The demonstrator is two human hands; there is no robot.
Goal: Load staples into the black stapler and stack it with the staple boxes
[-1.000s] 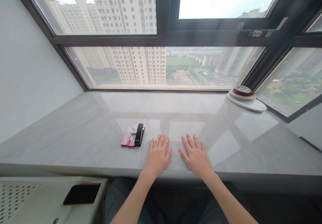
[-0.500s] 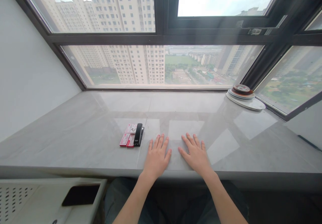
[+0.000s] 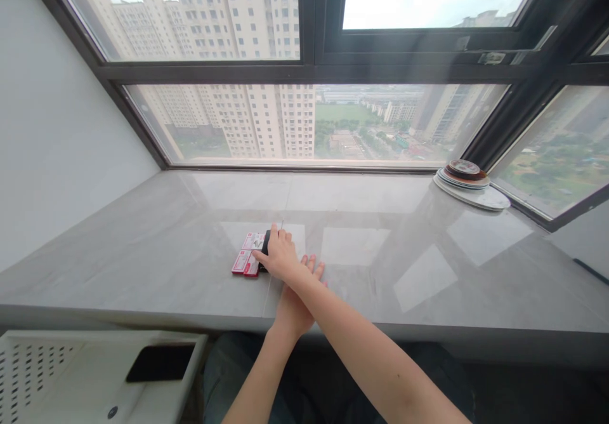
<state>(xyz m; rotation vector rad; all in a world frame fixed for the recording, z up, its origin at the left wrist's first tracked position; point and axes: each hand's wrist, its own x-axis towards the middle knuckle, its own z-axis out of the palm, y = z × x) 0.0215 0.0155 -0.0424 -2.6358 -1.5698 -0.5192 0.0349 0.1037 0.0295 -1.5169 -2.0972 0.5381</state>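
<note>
My right hand (image 3: 281, 256) reaches across over my left wrist and is closed around a black stapler (image 3: 264, 263). Its thumb lies on the stapler's left side and the fingers lie over the top and right side, so much of the stapler is hidden. Flat on the grey counter, my left hand (image 3: 294, 308) has its fingers stretched out, with its back partly covered by the right forearm. Right beside the stapler sit small red-and-white boxes (image 3: 242, 260), grouped together.
Stacked plates (image 3: 469, 186) stand in the far right corner by the window (image 3: 304, 72). Below the counter's front edge (image 3: 143, 316) on the left is a white perforated piece (image 3: 95, 354) with a dark phone-like slab (image 3: 159, 363) on it.
My right hand has left its flat spot on the counter, swung left across my left hand and closed on the stapler. The left hand has stayed about in place.
</note>
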